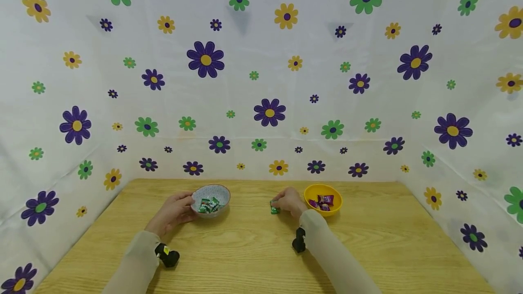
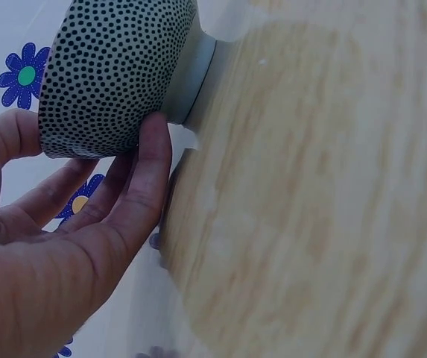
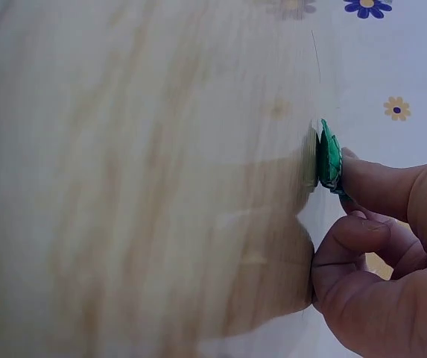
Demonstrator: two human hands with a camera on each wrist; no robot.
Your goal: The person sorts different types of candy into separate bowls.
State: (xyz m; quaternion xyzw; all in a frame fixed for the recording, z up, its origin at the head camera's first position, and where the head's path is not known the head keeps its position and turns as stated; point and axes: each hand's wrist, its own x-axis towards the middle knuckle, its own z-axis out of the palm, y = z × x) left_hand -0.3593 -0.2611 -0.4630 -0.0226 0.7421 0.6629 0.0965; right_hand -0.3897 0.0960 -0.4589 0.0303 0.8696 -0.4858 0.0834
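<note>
My left hand (image 1: 176, 211) holds a patterned bowl (image 1: 224, 194) by its left side. In the left wrist view the thumb lies at the rim of the dotted bowl (image 2: 116, 74), and the fingers touch its underside near the foot. Several green wrapped candies (image 1: 209, 205) lie inside. With thumb and fingers my right hand (image 1: 291, 202) pinches one green wrapped candy (image 1: 274, 208) low at the table, left of a yellow bowl. The right wrist view shows this green candy (image 3: 330, 158) at the thumb tip, right at the tabletop, with other fingers curled below.
The yellow bowl (image 1: 310, 189), with several purple wrapped candies (image 1: 324, 201) in it, stands just right of my right hand. Both bowls are near the back of the wooden table (image 1: 245, 253). A white flower-print sheet (image 1: 261, 90) encloses the table at the back and sides.
</note>
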